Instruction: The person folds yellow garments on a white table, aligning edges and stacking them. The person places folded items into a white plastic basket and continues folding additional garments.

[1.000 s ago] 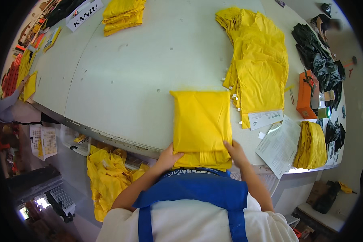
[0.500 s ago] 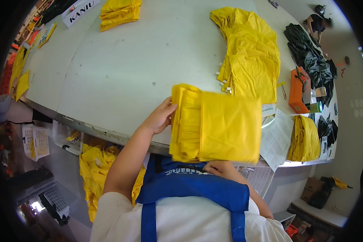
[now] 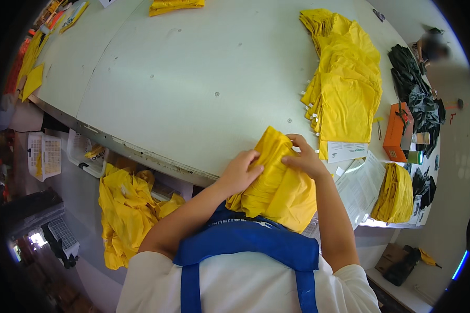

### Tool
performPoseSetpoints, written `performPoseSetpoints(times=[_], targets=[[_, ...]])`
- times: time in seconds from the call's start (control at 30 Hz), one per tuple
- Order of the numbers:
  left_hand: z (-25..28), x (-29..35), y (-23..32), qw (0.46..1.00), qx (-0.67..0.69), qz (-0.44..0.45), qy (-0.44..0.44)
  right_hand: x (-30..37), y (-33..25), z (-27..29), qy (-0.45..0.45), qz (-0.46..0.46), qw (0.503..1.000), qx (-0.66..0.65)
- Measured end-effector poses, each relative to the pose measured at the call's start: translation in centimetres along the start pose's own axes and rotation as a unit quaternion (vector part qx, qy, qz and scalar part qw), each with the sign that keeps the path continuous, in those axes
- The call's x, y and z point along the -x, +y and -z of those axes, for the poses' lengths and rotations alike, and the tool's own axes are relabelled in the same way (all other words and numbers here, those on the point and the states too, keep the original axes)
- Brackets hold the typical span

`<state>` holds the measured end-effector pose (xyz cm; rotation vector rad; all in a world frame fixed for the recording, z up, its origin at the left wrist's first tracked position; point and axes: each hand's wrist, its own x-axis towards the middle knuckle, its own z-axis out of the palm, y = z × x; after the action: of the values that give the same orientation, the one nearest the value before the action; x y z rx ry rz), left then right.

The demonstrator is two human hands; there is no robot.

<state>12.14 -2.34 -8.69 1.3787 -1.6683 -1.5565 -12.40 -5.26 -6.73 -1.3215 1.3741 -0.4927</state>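
Observation:
A thick folded bundle of yellow fabric [image 3: 277, 182] is tilted against my apron at the table's near edge. My left hand [image 3: 243, 171] grips its left side, with the thumb on top of the folds. My right hand [image 3: 304, 157] holds its upper right corner, thumb on the near face and fingers behind. The bundle hides its own underside. Beyond my right hand lies a fanned row of yellow fabric pieces [image 3: 347, 99] with small white tags along its left edge. Printed sheets [image 3: 357, 185] lie just right of the bundle.
An orange box [image 3: 398, 131], a green can [image 3: 415, 157] and dark fabric [image 3: 418, 94] stand at the right. Another yellow stack [image 3: 393, 193] sits near the right edge. Loose yellow fabric [image 3: 125, 214] hangs below the table at left, beside white baskets [image 3: 51, 155]. A person [image 3: 431, 49] is far right.
The bundle has come closer to my body and tilted. My right hand has risen from beside my apron onto its upper right corner. My left hand stays on its left side. The whole view has shifted.

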Motion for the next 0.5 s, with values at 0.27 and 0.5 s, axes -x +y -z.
performPoseSetpoints(times=[0.27,0.5], targets=[[-0.7,-1.8,0.9,0.955,0.176,0.209,-0.113,2.4,-2.7,2.5,-0.08,-0.029,0.995,0.054],[-1.7,-1.2,1.3,0.983,-0.148,-0.091,0.065,3.7,-2.3,3.0,-0.069,0.051,0.996,0.001]])
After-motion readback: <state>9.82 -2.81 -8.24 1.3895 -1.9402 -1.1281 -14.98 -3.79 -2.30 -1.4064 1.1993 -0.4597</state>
